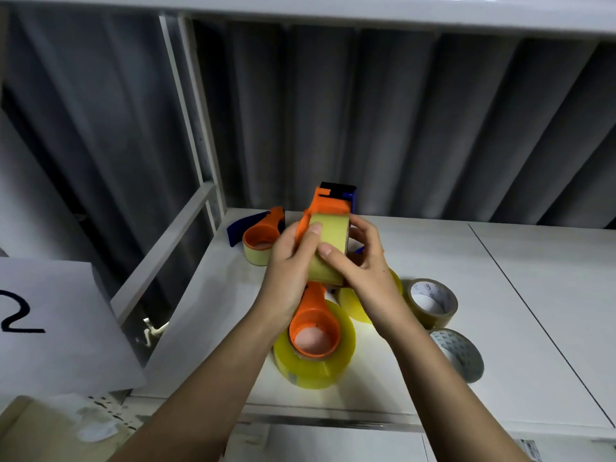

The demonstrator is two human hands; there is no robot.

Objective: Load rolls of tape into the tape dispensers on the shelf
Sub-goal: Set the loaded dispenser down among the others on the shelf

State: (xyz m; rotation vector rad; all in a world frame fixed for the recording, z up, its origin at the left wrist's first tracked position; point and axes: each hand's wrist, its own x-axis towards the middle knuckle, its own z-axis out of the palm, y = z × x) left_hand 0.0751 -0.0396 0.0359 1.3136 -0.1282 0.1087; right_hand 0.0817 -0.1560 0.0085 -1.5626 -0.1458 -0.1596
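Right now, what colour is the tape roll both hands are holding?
Pale yellow tape roll, seen in the head view, mounted on an orange dispenser.

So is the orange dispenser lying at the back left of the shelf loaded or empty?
Loaded. The back-left dispenser lies on its side on the shelf with a pale yellow tape roll around its orange hub.

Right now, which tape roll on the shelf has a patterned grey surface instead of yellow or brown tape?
The grey roll nearest the front right of the shelf. Its neighbour, the brown roll, is plain; the others are yellow.
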